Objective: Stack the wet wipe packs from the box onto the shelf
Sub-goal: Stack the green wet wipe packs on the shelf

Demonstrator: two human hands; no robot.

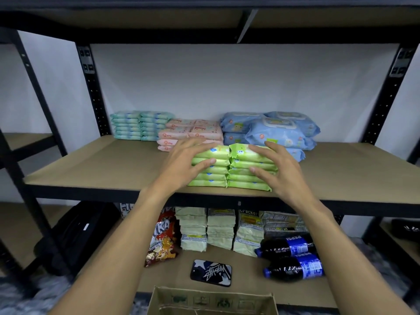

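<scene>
Two side-by-side stacks of green wet wipe packs [229,169] stand near the front edge of the middle shelf [95,164]. My left hand [181,164] rests against the left stack, fingers spread over its top and thumb on its front. My right hand [275,169] lies the same way on the right stack. Behind them sit teal packs [138,125], pink packs [193,130] and large blue packs [272,130]. The cardboard box [211,302] stands open at the bottom of the view; its inside is mostly out of frame.
The lower shelf holds a snack bag [162,239], stacked cracker packs [220,228], two cola bottles [293,258] and a phone [211,272]. A black bag [75,233] sits at lower left. Black uprights [93,87] frame the shelf, with bare board left and right of the packs.
</scene>
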